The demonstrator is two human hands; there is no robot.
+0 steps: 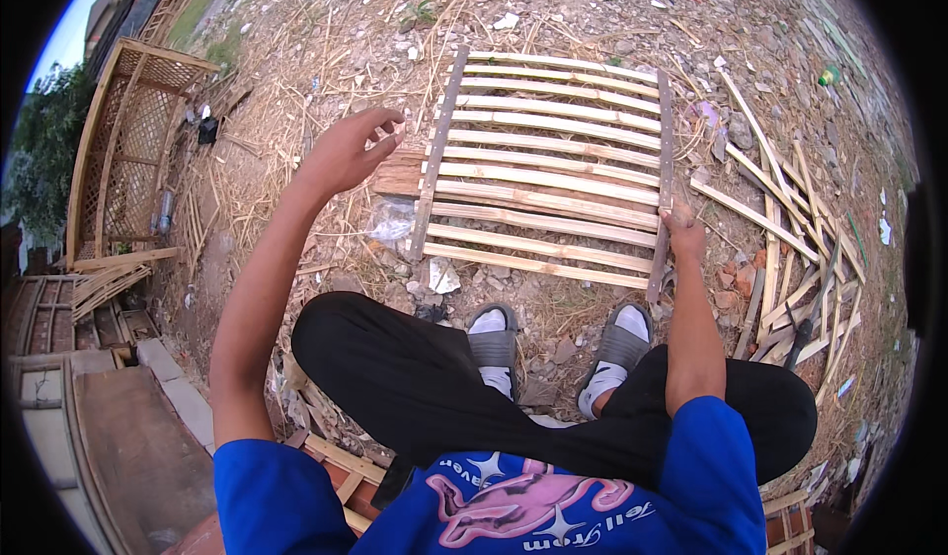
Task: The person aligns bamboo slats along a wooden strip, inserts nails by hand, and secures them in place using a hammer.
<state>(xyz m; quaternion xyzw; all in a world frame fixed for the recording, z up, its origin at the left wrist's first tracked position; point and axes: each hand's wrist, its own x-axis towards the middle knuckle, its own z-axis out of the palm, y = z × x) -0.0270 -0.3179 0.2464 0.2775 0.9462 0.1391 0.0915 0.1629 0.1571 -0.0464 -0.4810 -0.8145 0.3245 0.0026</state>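
In the head view, a rectangular rack of pale wooden slats (548, 199) lies over the stony, straw-strewn ground (583, 22), ahead of the grey sandals (624, 346). The right grip (683, 235) pinches its brown right rail (666, 150); the left grip (354, 148) hangs with fingers parted, beside its left rail (441, 140). Pale wooden strips (755, 220) pile up to the right.

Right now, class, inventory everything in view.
Slatted wooden frame: one, pale and brown, centre
Loose slats: many, pale, right
Plank: one, brown, beneath frame
Crumpled plastic: one piece, clear, left of frame
Lattice structure: one, tan, upper left
Foliage: uncounted, green, far left
Rubble: uncounted, grey-brown, throughout
Sandals: two, grey, below frame
Trousers: one, black, lower centre
T-shirt: one, blue, bottom
Left grip: one, bare, left of frame
Right grip: one, bare, on frame's right rail
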